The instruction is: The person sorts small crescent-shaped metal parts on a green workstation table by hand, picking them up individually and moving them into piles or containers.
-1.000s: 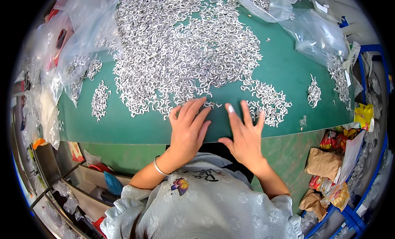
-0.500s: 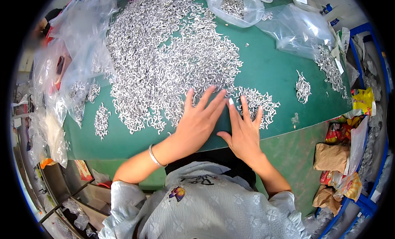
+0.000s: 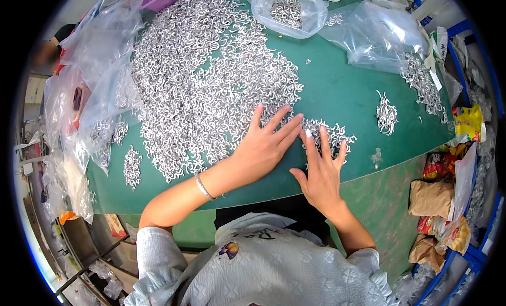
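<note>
The person's left hand (image 3: 265,149) lay palm down at the near edge of a large heap of curved silvery pieces (image 3: 205,95) on the green worktop (image 3: 342,90), its fingers spread wide. The right hand (image 3: 323,180), fingers also apart, reached over part of a smaller heap (image 3: 348,144). A clear bag (image 3: 314,20) with more pieces sat farther off.

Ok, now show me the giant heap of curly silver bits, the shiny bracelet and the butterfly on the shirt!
Giant heap of curly silver bits (image 3: 184,95): head view, near the heap's middle.
Shiny bracelet (image 3: 202,186): head view, middle of the visible band.
Butterfly (image 3: 229,250): head view, on its middle.
</note>
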### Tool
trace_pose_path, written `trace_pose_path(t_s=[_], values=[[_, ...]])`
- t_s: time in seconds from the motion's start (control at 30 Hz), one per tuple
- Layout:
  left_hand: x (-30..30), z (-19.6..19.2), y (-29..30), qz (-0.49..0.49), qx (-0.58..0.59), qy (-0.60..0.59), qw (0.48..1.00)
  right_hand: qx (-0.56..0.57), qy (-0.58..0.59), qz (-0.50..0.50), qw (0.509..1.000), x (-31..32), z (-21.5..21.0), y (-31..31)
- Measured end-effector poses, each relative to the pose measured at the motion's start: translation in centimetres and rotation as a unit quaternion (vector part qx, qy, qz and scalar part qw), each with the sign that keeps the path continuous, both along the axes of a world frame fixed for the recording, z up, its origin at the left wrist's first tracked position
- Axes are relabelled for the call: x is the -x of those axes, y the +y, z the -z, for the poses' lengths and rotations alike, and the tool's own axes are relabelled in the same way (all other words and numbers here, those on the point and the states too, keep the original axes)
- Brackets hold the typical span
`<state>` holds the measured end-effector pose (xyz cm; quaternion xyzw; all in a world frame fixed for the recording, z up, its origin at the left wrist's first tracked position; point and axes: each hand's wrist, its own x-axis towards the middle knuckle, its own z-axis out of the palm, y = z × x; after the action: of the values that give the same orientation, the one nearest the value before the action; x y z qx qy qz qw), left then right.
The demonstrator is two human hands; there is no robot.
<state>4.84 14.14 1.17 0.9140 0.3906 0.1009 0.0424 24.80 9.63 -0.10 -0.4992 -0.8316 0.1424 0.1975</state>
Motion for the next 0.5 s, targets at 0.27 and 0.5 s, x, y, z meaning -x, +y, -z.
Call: trace_pose_path(t_s=[0.27,0.5], values=[[1.6,-0.6,0.0,-0.011,0.011,0.032,0.999,-0.011,0.005,0.035,0.999,-0.2,0.2,0.2],[-0.1,0.8,1.8,-0.02,-0.001,-0.026,0.999,-0.02,0.011,0.041,0.999,0.0,0.2,0.2]])
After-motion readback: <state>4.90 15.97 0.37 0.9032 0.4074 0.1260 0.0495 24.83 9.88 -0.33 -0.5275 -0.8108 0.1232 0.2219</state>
